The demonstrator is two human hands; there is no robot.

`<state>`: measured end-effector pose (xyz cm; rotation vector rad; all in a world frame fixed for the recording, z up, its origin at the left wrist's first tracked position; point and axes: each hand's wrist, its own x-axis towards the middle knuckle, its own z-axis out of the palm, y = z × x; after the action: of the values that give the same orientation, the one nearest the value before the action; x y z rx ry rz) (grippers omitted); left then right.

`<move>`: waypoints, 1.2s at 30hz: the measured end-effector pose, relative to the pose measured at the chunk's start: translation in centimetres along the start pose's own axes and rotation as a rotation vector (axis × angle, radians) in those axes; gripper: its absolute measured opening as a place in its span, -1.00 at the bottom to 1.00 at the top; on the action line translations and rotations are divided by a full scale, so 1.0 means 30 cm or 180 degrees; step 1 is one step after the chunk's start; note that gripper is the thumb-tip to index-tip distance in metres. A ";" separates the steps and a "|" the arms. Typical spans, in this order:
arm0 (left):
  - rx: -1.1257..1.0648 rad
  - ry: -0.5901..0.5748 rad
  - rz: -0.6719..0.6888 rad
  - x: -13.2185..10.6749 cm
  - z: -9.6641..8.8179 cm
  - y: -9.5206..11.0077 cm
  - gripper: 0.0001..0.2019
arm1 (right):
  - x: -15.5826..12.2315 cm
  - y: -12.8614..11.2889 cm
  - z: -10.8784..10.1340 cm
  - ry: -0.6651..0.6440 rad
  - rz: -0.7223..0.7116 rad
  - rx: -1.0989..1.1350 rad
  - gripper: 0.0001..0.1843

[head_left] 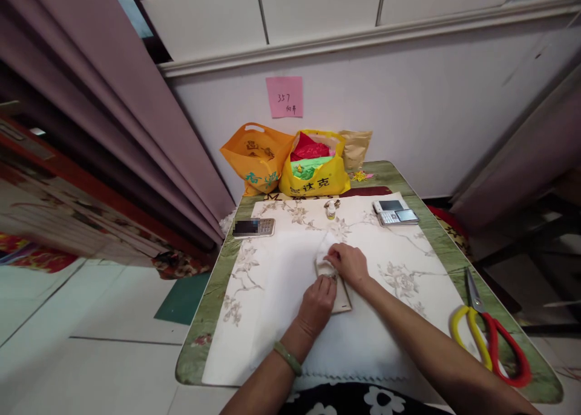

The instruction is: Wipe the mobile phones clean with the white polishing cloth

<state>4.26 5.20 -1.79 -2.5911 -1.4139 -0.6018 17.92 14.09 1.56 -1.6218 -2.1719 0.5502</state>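
Note:
A flat, cream, rectangular object [344, 303] with darker edges lies on a white cloth [284, 270] in front of me. Its exact kind does not show. My left hand [320, 300], with a green bangle on the wrist, has its fingers curled together over the object's left side. A small dark detail by those fingertips is too small to name. My right hand [351, 264] comes in from the right, thumb and fingers pinched on a small white piece of cloth or tissue [325, 244] at the object's far end.
A small bottle [331, 210] stands beyond my hands. Phone-like devices lie left [261, 227] and right [396, 213]. Scissors [476, 318] with yellow and red handles rest at the right edge. An orange bag [258, 155], a yellow bag [313, 182] and a tan pouch [355, 149] stand at the back.

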 end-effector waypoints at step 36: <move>-0.1508 -0.1355 -0.0985 0.226 -0.119 -0.133 -0.80 | -0.241 -0.048 0.027 0.0076 -0.0517 -0.0138 -0.84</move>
<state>3.20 11.62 3.91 -3.0194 -2.0492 -0.4832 18.25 6.70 1.14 -1.4484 -2.2864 0.4364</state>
